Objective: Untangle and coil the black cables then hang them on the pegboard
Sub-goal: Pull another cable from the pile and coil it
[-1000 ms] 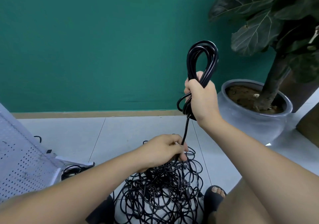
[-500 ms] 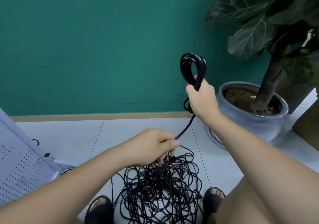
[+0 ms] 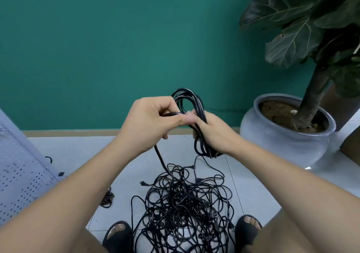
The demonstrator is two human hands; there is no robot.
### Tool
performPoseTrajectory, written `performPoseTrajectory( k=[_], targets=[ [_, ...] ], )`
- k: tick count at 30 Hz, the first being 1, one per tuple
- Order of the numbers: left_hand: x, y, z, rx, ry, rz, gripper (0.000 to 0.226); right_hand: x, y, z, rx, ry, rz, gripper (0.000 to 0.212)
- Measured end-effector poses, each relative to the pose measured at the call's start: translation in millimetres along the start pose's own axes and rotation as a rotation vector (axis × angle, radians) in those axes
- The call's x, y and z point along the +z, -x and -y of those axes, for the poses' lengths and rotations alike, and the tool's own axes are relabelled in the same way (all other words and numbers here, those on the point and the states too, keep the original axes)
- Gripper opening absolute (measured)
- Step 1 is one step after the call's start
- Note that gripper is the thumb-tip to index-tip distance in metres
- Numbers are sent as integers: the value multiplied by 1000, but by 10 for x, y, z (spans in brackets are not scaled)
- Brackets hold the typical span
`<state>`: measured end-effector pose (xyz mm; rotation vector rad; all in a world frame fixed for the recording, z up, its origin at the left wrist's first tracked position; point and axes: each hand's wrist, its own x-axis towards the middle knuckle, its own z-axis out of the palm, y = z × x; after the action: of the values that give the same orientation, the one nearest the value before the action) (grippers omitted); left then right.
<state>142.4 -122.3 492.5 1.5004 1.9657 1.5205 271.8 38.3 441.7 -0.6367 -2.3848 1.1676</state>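
Pot (image 3: 282, 145), grey and round-bellied, stands on the tiled floor (image 3: 78, 151) at right, against the green wall. Contents: brown soil (image 3: 276, 112) and the trunk of a large-leaved plant (image 3: 311, 96). A white pegboard (image 3: 17, 174) leans at the left edge; whether anything hangs on it cannot be told.

The person's hands meet in mid-air above the floor, fingertips touching. The right hand (image 3: 216, 134) is clamped round a coil (image 3: 196, 124), fingers curled about its loops. The left hand (image 3: 150, 124) is closed, thumb and fingers pinching a single strand (image 3: 159, 159) just beside the coil.

Condition of the cables: the main tangle (image 3: 181, 210) lies on the floor between the person's two black sandals (image 3: 118, 235), a dense heap of thin black loops crossing in all directions. The coil is several turns of thicker black cable, gathered into a long oval that projects above and below the right fist. The strand runs from the left hand down into the top of the tangle. One small plug (image 3: 142, 183) lies at the tangle's left edge. A small dark bundle (image 3: 106, 198) lies apart, near the pegboard.
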Motion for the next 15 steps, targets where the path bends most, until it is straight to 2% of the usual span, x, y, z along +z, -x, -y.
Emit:
performPoseTrajectory(
  k=[3, 6, 7, 9, 12, 15],
  targets=[
    [-24, -42, -7, -12, 21, -105, 56, 91, 157, 174, -9, -168, 26, 54],
    [-20, -74, -1, 3, 20, -175, 61, 103, 214, 229, -24, -277, 19, 91],
    [-18, -78, 0, 10, 5, -192, 60, 92, 225, 241, -36, -303, 21, 95],
    [-14, -78, -3, 23, -19, -207, 56, 68, 249, 261, -70, -335, 43, 81],
    [-22, -65, -22, 42, -100, -226, 50, 23, 234, 255, -126, -147, 141, 23],
    [-20, -46, -54, 88, -181, -211, 47, 25, 183, 178, -47, 121, 149, 19]
  ],
)
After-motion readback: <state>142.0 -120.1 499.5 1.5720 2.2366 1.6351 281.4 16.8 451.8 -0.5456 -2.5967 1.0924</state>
